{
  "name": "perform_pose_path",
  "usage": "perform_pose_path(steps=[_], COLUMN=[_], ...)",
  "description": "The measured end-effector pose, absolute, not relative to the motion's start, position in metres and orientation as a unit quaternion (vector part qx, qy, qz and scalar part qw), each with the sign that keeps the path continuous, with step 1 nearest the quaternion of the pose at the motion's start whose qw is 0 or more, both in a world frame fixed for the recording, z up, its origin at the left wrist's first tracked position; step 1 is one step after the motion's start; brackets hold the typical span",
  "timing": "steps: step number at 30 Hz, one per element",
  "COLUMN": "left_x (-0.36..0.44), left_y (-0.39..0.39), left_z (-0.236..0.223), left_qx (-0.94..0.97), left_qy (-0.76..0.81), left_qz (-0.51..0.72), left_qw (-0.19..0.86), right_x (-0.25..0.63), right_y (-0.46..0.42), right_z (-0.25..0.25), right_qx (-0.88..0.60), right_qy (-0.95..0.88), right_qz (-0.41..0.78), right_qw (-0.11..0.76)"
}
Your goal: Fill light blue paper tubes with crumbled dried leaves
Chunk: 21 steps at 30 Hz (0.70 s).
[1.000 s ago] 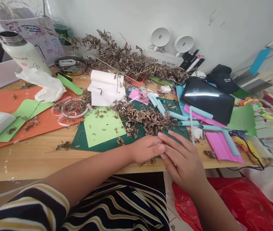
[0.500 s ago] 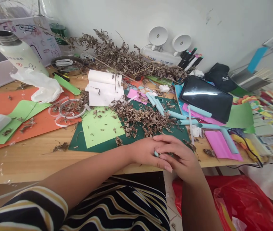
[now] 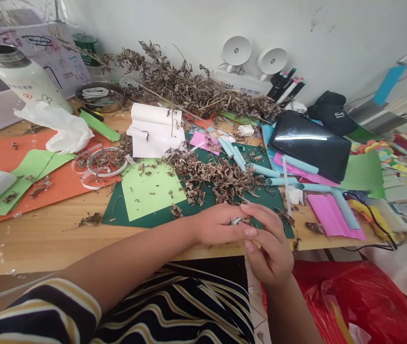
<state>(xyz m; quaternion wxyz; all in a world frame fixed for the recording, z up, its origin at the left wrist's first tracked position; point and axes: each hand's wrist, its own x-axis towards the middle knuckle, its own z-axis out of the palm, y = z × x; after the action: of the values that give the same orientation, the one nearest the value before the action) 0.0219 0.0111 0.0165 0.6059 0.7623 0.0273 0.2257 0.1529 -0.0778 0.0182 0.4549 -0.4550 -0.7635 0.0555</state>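
Note:
My left hand and my right hand meet at the front edge of the wooden table, fingers curled together around a small pale blue paper roll that shows only as a sliver between them. Just beyond them a heap of dried brown leaves lies on a dark green cutting mat. A light green paper sheet rests on the mat's left half. More pale blue paper rolls lie to the right of the heap.
A white bottle, crumpled plastic bag, orange paper and tape ring lie left. Dried branches run along the wall. A black tablet, pink paper and markers sit right. A red bag hangs below the table's edge.
My right hand has gone from flat, stretched fingers over the left hand to curled fingers pinching the small blue roll with it. Both hands stayed at the table's edge.

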Motion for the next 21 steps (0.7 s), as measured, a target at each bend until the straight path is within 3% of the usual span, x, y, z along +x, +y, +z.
perform_pose_path(steps=[4, 7, 15, 21], left_x=[0.022, 0.022, 0.024, 0.022], left_y=[0.008, 0.008, 0.007, 0.01], left_z=[0.017, 0.014, 0.017, 0.017], left_qx=[0.784, 0.776, 0.756, 0.796], left_qy=[0.009, 0.005, 0.018, 0.031], left_qz=[0.214, 0.232, 0.277, 0.229], left_qw=[0.582, 0.587, 0.592, 0.559], right_x=[0.141, 0.128, 0.127, 0.125], right_y=[-0.085, -0.082, -0.078, -0.077], right_z=[-0.005, -0.016, -0.011, -0.008], right_qx=[-0.437, -0.407, -0.485, -0.464], right_qy=[-0.615, -0.504, -0.591, -0.578], right_qz=[0.224, 0.253, 0.161, 0.219], right_qw=[0.618, 0.719, 0.624, 0.634])
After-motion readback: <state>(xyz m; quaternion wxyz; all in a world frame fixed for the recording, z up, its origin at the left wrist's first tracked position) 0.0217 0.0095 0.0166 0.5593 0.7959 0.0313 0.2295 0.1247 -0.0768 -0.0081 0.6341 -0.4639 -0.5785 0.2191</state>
